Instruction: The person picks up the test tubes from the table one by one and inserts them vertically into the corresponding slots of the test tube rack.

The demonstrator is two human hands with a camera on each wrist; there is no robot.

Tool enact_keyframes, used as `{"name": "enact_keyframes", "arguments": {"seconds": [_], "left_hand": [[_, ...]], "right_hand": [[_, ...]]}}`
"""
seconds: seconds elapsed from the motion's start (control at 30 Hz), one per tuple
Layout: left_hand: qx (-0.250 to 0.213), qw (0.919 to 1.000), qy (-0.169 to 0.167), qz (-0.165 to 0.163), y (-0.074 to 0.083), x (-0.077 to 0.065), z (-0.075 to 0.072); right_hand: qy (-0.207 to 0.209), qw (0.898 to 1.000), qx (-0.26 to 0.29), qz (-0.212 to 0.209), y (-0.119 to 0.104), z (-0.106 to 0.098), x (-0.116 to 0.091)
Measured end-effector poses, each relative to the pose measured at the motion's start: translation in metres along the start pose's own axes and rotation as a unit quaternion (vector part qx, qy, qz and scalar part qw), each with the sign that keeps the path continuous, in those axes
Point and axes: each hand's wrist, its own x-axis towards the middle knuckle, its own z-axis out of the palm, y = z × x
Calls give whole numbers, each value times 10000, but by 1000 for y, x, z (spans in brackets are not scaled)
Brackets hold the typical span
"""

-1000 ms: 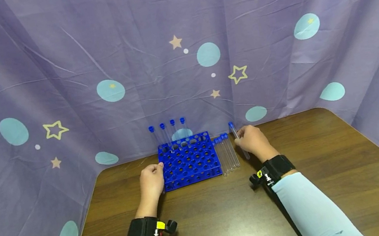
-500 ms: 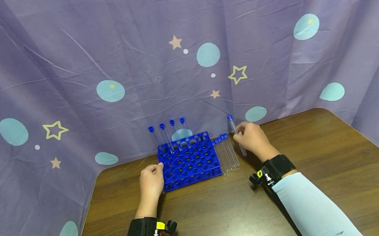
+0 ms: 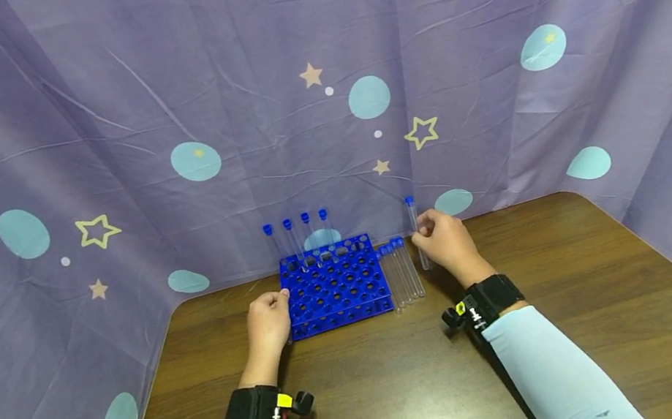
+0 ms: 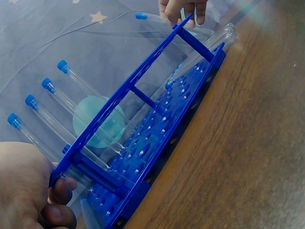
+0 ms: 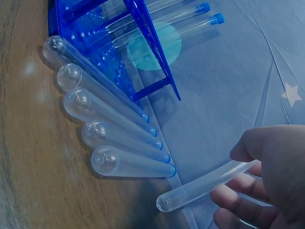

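A blue test tube rack (image 3: 336, 287) stands near the back of the wooden table. Several clear test tubes (image 4: 71, 129) with blue caps stand upright in its back row. My left hand (image 3: 270, 320) grips the rack's left end between thumb and curled fingers. To the right of the rack, my right hand (image 3: 444, 239) pinches one capped test tube (image 5: 205, 186) along its length. That tube is nearly upright, cap on top, its round bottom below the fingers. Beside the rack's right end lie several more capped test tubes (image 5: 133, 162) in a row.
The table (image 3: 367, 397) has a brown wood-grain top. Behind it hangs a purple curtain (image 3: 265, 103) with stars and teal spots, close to the rack and the held tube. Each forearm wears a black wrist strap (image 3: 252, 410).
The test tube in my right hand has swung from a lean to nearly upright, its cap rising and its bottom shifting left. My left hand and the rack look unmoved.
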Motion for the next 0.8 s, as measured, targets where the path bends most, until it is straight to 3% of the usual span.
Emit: {"name": "enact_keyframes", "arguments": {"seconds": [0.37, 0.8], "left_hand": [[-29, 10000, -77, -20, -1, 0, 0], [86, 10000, 19, 15, 1, -1, 0]], "right_hand": [[377, 9987, 204, -271, -1, 0, 1], [546, 9963, 458, -488, -1, 0, 0]]}}
